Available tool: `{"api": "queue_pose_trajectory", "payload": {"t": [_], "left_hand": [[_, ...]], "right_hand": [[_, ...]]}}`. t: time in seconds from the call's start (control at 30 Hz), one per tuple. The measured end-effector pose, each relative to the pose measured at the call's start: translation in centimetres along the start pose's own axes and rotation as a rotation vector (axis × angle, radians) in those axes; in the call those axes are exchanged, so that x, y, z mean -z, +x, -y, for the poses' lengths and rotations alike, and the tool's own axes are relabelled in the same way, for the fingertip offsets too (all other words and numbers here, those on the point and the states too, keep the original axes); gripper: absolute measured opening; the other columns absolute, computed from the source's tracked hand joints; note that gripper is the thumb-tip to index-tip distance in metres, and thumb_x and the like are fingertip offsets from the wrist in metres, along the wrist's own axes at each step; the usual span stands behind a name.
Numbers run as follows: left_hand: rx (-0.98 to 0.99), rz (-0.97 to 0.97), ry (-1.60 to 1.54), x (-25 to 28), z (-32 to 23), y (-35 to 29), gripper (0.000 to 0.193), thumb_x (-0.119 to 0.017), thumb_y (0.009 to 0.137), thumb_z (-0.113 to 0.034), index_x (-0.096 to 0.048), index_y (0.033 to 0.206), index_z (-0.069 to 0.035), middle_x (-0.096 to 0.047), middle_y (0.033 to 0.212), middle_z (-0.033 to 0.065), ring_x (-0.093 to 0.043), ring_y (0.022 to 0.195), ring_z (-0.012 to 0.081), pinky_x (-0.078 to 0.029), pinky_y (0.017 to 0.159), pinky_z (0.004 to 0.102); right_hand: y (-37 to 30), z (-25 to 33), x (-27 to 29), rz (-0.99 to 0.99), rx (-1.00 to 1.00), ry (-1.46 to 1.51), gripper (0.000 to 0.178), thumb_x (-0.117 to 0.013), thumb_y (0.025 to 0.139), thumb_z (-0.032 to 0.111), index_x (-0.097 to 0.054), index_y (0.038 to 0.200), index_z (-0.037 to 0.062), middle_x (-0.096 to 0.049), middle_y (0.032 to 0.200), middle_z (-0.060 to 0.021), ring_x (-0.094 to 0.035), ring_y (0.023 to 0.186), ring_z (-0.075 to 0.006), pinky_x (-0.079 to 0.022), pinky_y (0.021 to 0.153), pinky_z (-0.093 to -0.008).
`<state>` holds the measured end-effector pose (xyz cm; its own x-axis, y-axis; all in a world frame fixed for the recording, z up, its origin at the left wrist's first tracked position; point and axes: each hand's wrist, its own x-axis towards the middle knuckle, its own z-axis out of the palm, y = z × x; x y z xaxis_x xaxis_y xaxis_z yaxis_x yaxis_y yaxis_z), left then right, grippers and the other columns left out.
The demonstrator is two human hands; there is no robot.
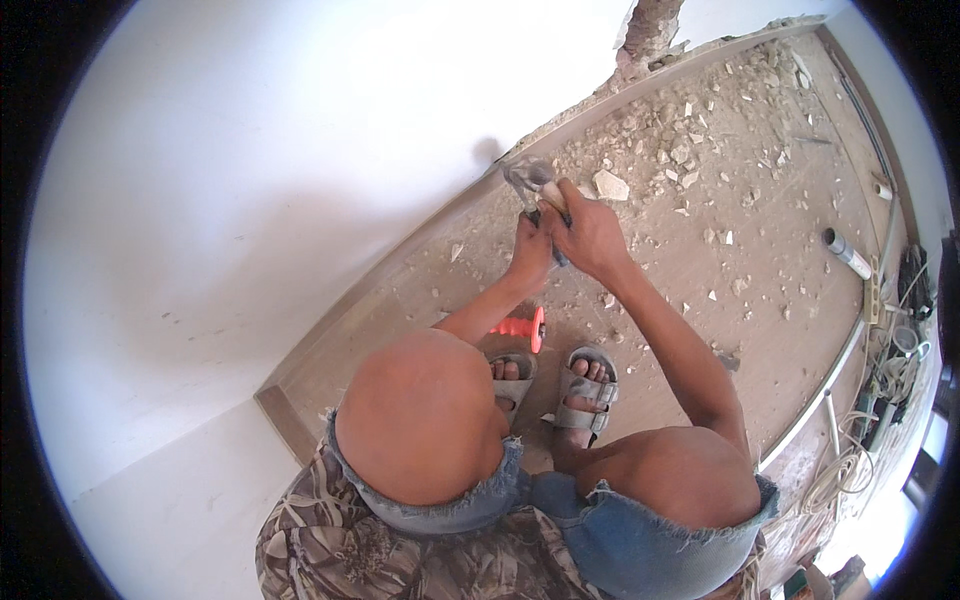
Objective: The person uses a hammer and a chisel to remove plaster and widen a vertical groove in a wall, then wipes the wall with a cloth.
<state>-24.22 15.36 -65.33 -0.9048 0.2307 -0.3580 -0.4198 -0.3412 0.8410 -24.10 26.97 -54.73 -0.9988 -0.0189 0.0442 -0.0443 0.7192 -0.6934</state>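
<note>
My left hand (531,248) and my right hand (592,238) are closed side by side, low over the floor by the base of the white wall. Beyond my right fingers is what looks like a hammer (532,170): a grey metal head, smeared by motion, and a pale handle part. Out of my left fist comes a narrow grey metal piece, whose kind I cannot make out. A dark grip end shows below the fists; which tool it belongs to is hidden. Near my feet lies a chisel with an orange-red ribbed hand guard (523,328), its other end behind my knee.
Broken rubble (680,155) covers the floor along the wall, with a larger pale chunk (610,186) beside my right hand. The wall is broken open at its far end (650,35). At right lie a grey pipe (846,253), a yellow level (872,300) and coiled cables (840,480).
</note>
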Motion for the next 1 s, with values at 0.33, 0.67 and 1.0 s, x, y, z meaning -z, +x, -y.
{"api": "queue_pose_trajectory", "payload": {"t": [0.33,0.67,1.0], "left_hand": [[0.081,0.014,0.005,0.3,-0.2,0.3,0.029,-0.048,0.104,-0.029,-0.046,0.115,-0.003,-0.058,0.102,0.0036,-0.057,0.088,0.0098,-0.049,0.074,0.0292],[0.118,-0.052,0.039,0.5,0.7,0.6,0.034,-0.048,0.104,-0.031,-0.044,0.121,-0.002,-0.059,0.108,0.0055,-0.058,0.094,0.0113,-0.049,0.078,0.029],[0.086,-0.04,0.031,1.4,2.0,0.9,0.031,-0.05,0.103,-0.028,-0.045,0.12,-0.002,-0.058,0.106,0.0062,-0.057,0.093,0.0127,-0.049,0.078,0.0313]], "right_hand": [[0.1,-0.2,0.1,-0.022,-0.007,0.012,0.031,-0.057,0.093,0.032,-0.052,0.106,0.0036,-0.063,0.071,-0.0251,-0.063,0.07,-0.0447,-0.048,0.059,-0.0521],[0.2,1.7,2.2,0.017,-0.001,0.054,0.031,-0.058,0.094,0.029,-0.053,0.11,0.0025,-0.063,0.073,-0.0263,-0.062,0.07,-0.0468,-0.047,0.059,-0.0512],[-0.7,1.2,0.9,-0.072,-0.097,0.189,0.036,-0.059,0.093,0.029,-0.053,0.116,0.0024,-0.064,0.075,-0.0259,-0.063,0.072,-0.046,-0.048,0.062,-0.0522]]}}
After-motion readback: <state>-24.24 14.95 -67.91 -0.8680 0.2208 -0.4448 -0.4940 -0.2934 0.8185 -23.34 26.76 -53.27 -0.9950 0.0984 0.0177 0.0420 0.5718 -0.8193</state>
